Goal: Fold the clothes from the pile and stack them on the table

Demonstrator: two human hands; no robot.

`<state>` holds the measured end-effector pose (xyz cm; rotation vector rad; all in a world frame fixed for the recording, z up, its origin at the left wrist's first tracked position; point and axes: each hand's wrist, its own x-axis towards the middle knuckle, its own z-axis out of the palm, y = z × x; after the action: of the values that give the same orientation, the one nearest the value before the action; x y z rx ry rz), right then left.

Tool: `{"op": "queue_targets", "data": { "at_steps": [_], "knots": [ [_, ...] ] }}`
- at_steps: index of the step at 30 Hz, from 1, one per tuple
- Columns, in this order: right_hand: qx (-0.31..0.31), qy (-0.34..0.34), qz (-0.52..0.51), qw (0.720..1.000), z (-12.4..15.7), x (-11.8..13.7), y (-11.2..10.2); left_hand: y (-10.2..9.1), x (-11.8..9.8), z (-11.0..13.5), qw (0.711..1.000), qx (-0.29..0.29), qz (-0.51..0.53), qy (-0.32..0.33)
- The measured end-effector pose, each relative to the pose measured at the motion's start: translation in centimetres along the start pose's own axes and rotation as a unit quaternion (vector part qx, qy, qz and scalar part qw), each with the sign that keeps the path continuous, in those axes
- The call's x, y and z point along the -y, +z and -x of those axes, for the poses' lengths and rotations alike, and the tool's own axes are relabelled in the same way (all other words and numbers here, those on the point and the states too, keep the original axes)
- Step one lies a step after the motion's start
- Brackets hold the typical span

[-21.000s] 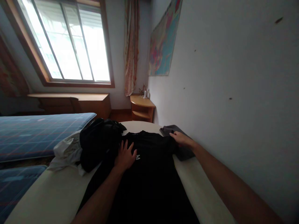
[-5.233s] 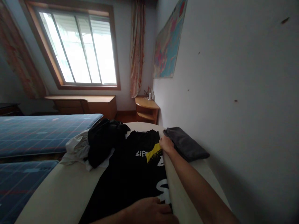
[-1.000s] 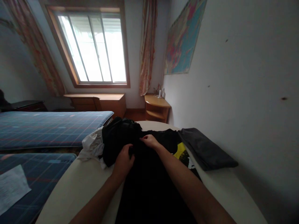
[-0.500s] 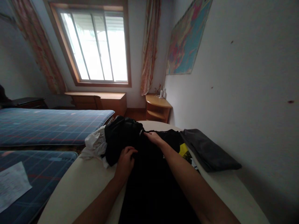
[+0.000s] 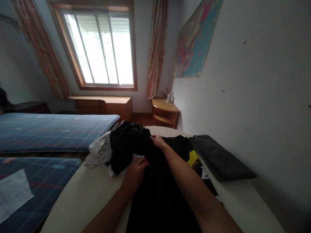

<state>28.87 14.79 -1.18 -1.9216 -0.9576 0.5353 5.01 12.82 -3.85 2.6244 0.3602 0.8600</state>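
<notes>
A black T-shirt [image 5: 160, 191] with a yellow and white print lies spread on a white table [image 5: 80, 197]. My left hand [image 5: 135, 173] rests at the shirt's left edge with the fingers curled onto the dark cloth. My right hand [image 5: 156, 141] reaches further back and pinches the shirt's far left edge, beside a heap of black clothes [image 5: 125, 145]. Both forearms cross the shirt and hide part of its print.
White cloth [image 5: 98, 152] lies under the black heap. A folded grey garment [image 5: 220, 158] sits by the wall on the right. Blue plaid mattresses [image 5: 48, 132] lie to the left, one with a paper sheet [image 5: 13, 194]. A wooden corner shelf [image 5: 165, 113] stands behind.
Both hands have slid a little along the shirt's left edge, the right one further toward the black heap. The view has shifted slightly.
</notes>
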Motion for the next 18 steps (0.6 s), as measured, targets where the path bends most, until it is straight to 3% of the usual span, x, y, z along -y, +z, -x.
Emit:
{"op": "queue_targets", "data": {
  "at_steps": [5,11,18],
  "knots": [
    [0.019,-0.011,-0.024,0.999,0.0,-0.1,0.5,0.2,-0.1,0.1,0.998,-0.028,-0.020,-0.043],
    [0.052,-0.044,0.018,0.998,0.4,-0.5,-0.8,0.0,-0.4,0.0,0.995,-0.026,-0.005,-0.097],
    [0.021,-0.036,0.123,0.992,3.8,-1.1,-2.4,0.0,-0.3,-0.5,0.982,-0.060,0.048,-0.171]
  ]
}}
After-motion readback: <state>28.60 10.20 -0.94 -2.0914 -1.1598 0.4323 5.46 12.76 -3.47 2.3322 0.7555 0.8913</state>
